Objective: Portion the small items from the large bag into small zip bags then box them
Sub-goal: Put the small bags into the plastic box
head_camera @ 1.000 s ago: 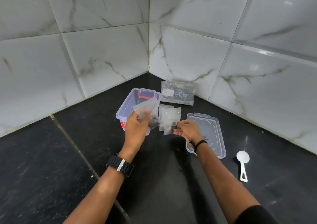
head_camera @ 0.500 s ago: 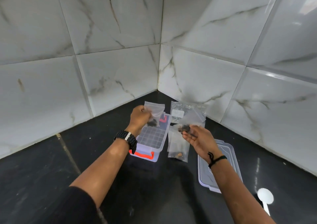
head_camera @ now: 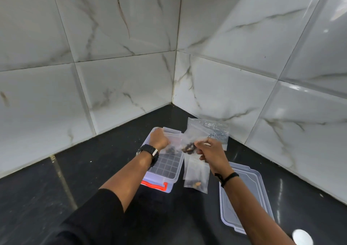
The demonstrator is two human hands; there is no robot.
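A clear box (head_camera: 165, 167) with an orange latch is set on the black counter (head_camera: 78, 169) near its back corner, its lid (head_camera: 249, 184) lying to the right. A large bag (head_camera: 216, 130) is propped at the back wall. A small zip bag (head_camera: 173, 141) holding dark items is gripped over the box by the left hand (head_camera: 158, 139). Another small bag (head_camera: 188, 143) is pinched by the right hand (head_camera: 210, 151).

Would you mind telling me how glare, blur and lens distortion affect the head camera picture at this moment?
In the head view, the wall tiles at upper right carry bright glare, and streaks of it lie on the black counter. Tile joints bow outward, a wide-angle effect. The left hand, right hand and the small zip bags look soft, so the dark items inside cannot be made out.
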